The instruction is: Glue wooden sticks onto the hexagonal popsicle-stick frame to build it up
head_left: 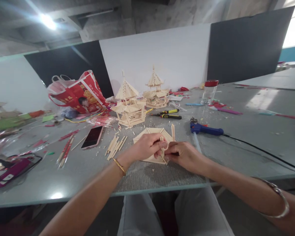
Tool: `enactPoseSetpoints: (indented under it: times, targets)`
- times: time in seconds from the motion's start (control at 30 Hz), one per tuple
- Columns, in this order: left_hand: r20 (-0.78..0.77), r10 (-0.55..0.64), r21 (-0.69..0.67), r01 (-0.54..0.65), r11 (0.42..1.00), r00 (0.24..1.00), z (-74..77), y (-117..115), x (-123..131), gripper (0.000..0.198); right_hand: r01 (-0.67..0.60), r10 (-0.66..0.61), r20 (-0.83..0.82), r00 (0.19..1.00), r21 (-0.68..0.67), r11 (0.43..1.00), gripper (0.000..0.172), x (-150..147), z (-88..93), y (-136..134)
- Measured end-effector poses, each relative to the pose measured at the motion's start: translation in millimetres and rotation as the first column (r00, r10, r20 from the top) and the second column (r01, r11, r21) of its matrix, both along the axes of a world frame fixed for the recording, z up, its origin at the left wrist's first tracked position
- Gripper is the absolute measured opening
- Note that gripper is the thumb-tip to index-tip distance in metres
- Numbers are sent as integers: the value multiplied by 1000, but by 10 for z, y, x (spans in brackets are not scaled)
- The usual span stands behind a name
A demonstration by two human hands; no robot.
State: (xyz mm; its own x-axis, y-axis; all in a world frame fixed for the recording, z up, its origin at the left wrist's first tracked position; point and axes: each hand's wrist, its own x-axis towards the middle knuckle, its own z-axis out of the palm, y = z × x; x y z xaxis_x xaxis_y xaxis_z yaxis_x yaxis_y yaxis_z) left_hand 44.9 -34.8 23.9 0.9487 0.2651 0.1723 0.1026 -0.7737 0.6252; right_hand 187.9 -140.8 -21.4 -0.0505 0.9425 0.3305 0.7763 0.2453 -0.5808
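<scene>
A flat hexagonal frame of thin wooden sticks (147, 132) lies on the grey table (248, 141) in front of me. My left hand (147, 146) rests over its middle with fingers pinched on a short wooden stick (162, 149). Beside it my right hand (182, 154) is closed, fingertips pressed to the same stick at the frame's near edge. One more stick (173, 131) stands up at the frame's right side. A loose bundle of sticks (116, 146) lies just left of the frame.
Two stick pagoda models (129, 105) (156, 91) stand behind the frame. A blue glue gun (204, 128) with a black cord lies to the right, a phone (92, 137) to the left, yellow-black tools (169, 113), a jar (209, 91) and a red bag (78, 93) farther back.
</scene>
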Motion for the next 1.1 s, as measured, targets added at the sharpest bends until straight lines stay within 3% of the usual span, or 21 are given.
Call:
enactPoseSetpoints:
  times: [0.2,0.4,0.7,1.1]
  targets:
    - [10,-9,105,8,994,1000,-2,1,11,26,-22,22,4,1000,18,1000,22,-6,1,1]
    - [9,-11,93,10,996,1000,-24,-1,14,21,-17,16,27,1000,24,1000,22,-9,2,4]
    - [9,3,132,-4,991,1000,-28,-1,9,19,-8,8,-78,997,2,1000,18,68,-108,40]
    - [11,-16,106,15,994,1000,-36,-29,43,14,-1,1,6,1000,30,1000,18,19,-50,7]
